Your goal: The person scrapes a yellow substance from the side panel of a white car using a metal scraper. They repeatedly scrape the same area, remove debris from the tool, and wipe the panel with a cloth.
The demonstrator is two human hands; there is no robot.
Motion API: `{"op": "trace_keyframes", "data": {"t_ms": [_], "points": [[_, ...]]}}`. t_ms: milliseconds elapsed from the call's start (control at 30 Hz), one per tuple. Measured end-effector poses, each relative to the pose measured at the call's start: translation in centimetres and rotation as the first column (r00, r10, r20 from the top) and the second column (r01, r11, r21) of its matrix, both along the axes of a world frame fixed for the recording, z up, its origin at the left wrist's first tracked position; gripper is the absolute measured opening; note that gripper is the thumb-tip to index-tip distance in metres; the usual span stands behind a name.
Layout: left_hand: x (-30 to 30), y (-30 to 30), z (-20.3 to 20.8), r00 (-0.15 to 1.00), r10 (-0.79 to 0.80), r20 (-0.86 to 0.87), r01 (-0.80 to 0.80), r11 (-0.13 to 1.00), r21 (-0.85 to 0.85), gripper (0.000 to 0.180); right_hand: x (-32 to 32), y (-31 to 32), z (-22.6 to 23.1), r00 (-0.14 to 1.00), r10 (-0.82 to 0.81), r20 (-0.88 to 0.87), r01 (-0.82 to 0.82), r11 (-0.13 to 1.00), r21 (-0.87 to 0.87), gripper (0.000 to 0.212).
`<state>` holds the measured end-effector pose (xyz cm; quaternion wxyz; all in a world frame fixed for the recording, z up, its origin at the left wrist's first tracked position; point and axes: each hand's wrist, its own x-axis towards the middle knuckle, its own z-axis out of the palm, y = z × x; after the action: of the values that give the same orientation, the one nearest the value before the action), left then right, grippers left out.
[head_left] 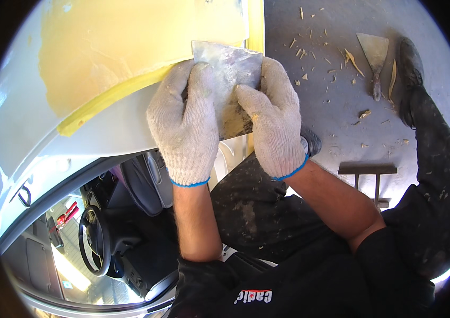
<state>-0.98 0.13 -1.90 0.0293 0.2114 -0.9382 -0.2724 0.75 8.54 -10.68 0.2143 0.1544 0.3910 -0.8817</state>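
Observation:
Both my hands wear off-white knitted gloves with blue cuff edges. Between them is a thin, flat metal filler spreader (228, 66), smeared with grey and yellowish residue. My left hand (183, 124) grips its left side, thumb lying on the face. My right hand (277, 119) holds the right side, its thumb also pressed on the face. The spreader's upper edge is over or against the car panel (129, 47), which bears a broad coat of yellow filler. A thicker yellow strip (113, 102) follows the coat's curved lower edge. The fingers behind the spreader are hidden.
On the grey floor at right lie a putty knife (375, 55) and scattered yellowish shavings (352, 62). My dark-trousered leg and shoe (411, 66) are beside them. A metal stand (368, 169) is near my right elbow. Lower left, a steering wheel (95, 241) shows through the car's window.

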Motion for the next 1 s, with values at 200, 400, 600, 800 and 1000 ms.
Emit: {"op": "trace_keyframes", "data": {"t_ms": [200,400,600,800,1000], "points": [[-0.2,-0.1,-0.3,0.999,-0.045,0.023,0.045,0.999,-0.01,0.028,0.3,-0.3,-0.6,0.998,-0.039,-0.039,0.041,0.998,0.04,0.026],[-0.1,-0.1,-0.6,0.999,-0.039,-0.034,0.039,0.999,-0.009,0.026,0.2,-0.2,0.0,0.999,-0.024,0.036,0.025,0.999,-0.042,0.025],[-0.1,-0.3,-0.5,0.999,-0.041,-0.026,0.04,0.999,-0.022,0.027,0.2,-0.9,-0.1,0.994,-0.098,0.053,0.102,0.992,-0.072,0.013],[-0.1,-0.3,-0.2,0.999,-0.041,-0.02,0.04,0.998,-0.047,0.026,0.3,-1.3,0.1,0.989,-0.139,0.06,0.145,0.983,-0.116,0.013],[0.1,-0.3,0.2,0.997,0.033,-0.072,-0.033,0.999,-0.01,0.027,-0.2,-0.2,1.2,1.0,0.018,-0.006,-0.019,0.996,-0.087,0.03]]}}
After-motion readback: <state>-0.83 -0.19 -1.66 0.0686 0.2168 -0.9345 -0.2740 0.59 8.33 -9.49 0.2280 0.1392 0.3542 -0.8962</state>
